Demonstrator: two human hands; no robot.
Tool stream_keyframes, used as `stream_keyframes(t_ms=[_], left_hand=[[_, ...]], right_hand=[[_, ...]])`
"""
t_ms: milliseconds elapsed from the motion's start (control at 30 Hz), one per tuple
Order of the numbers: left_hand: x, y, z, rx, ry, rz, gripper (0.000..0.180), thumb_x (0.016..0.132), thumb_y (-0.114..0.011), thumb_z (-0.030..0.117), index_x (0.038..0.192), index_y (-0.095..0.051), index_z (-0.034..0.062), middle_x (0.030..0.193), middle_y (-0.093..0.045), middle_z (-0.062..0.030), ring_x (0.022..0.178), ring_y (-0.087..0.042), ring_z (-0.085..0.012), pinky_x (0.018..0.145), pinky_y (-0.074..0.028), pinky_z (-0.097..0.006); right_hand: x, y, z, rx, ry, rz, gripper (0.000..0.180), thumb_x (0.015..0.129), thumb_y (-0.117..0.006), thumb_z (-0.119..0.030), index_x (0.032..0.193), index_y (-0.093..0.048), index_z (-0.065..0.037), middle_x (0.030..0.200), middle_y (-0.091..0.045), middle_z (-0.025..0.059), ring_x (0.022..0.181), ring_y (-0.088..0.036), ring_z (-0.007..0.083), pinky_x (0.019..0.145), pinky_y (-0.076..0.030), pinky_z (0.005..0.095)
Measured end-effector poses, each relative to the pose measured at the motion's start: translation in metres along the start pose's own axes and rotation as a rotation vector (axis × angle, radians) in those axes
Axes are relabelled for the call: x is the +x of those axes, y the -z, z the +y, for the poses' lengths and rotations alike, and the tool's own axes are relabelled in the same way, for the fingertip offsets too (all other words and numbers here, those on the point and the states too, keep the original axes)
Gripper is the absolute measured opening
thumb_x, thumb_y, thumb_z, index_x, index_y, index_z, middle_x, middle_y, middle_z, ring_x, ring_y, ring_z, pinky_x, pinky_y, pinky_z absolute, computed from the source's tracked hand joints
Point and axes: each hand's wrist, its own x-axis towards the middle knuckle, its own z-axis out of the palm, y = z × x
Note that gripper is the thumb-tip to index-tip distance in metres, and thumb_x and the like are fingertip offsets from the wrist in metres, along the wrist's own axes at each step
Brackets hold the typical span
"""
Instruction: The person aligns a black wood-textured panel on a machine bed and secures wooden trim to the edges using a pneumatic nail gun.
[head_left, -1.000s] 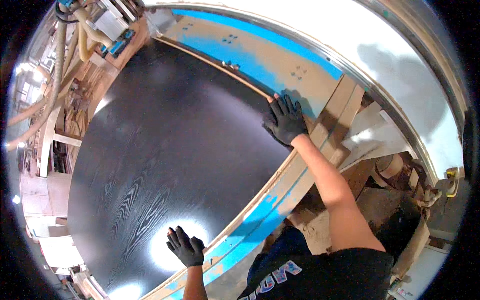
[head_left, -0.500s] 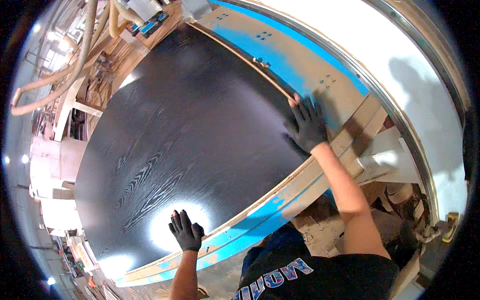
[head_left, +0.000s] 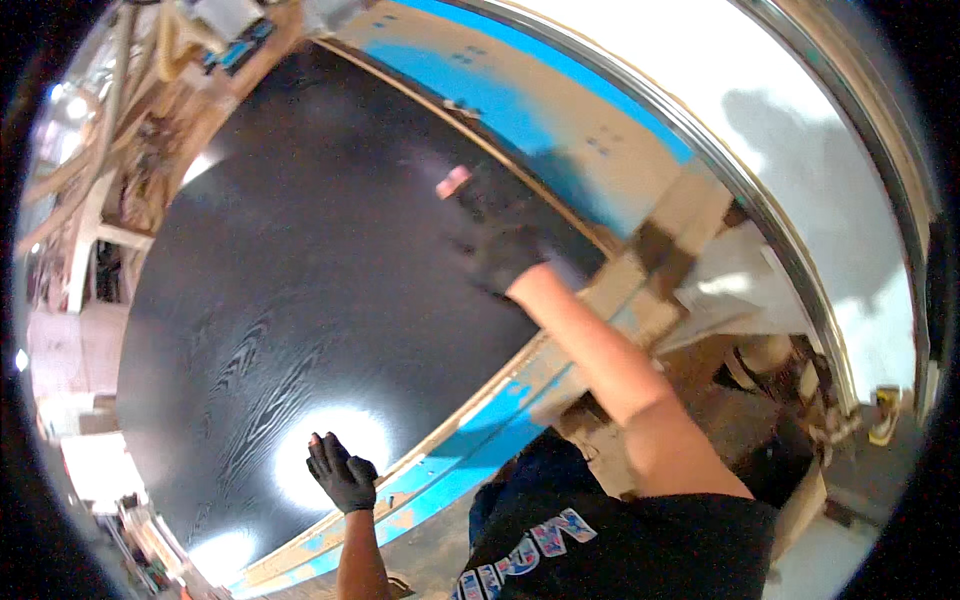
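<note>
A large black panel with visible wood grain lies flat on a workbench with blue and bare-wood surfaces. My left hand, in a black glove with bare tips on some fingers, rests on the panel by its near edge, beside a bright reflection. Its fingers are extended and hold nothing. Over the right part of the panel is my right hand, also in a black glove and smeared by motion. Pink fingertips show at its far end; the blur hides its finger shape and whether it touches the panel.
A thin wooden strip borders the panel's far right side, with small pieces lying beside it. A curved white surface with a dark rail runs along the right. Hoses hang at the upper left. Scraps lie at lower right.
My right hand has moved left from the panel's right edge over the black surface. My left hand stays near the front edge, and the whole view has shifted slightly.
</note>
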Motion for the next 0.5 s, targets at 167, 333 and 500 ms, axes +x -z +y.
stream_keyframes(t_ms=[167, 333, 500], left_hand=[[0.01, 0.003, 0.012, 0.08, -0.072, 0.077, 0.053, 0.099, -0.034, 0.034, 0.143, -0.043, 0.0059, 0.151, -0.037, -0.0192, 0.141, -0.032, -0.0352, 0.115, -0.019, -0.05], [0.007, 0.0, 0.008, 0.035, -0.071, 0.073, 0.055, 0.098, -0.033, 0.037, 0.142, -0.044, 0.0047, 0.149, -0.038, -0.0202, 0.14, -0.032, -0.0371, 0.114, -0.019, -0.052], [0.005, 0.001, 0.009, -0.004, -0.046, 0.049, 0.056, 0.097, -0.034, 0.038, 0.142, -0.043, 0.0055, 0.15, -0.037, -0.0201, 0.14, -0.031, -0.038, 0.115, -0.019, -0.053]], right_hand=[[-0.031, -0.042, 0.0, -0.071, -0.161, -0.226, 0.067, 0.091, -0.05, -0.052, 0.145, -0.041, -0.014, 0.152, -0.037, 0.0104, 0.142, -0.028, 0.0315, 0.118, -0.012, 0.052], [-0.043, -0.05, 0.004, -0.089, -0.125, -0.218, 0.066, 0.091, -0.048, -0.054, 0.144, -0.042, -0.015, 0.152, -0.036, 0.0112, 0.142, -0.027, 0.031, 0.118, -0.012, 0.0525], [-0.069, -0.032, 0.015, -0.009, -0.19, -0.248, 0.065, 0.09, -0.052, -0.05, 0.143, -0.043, -0.013, 0.152, -0.035, 0.013, 0.142, -0.028, 0.0318, 0.117, -0.015, 0.0519]])
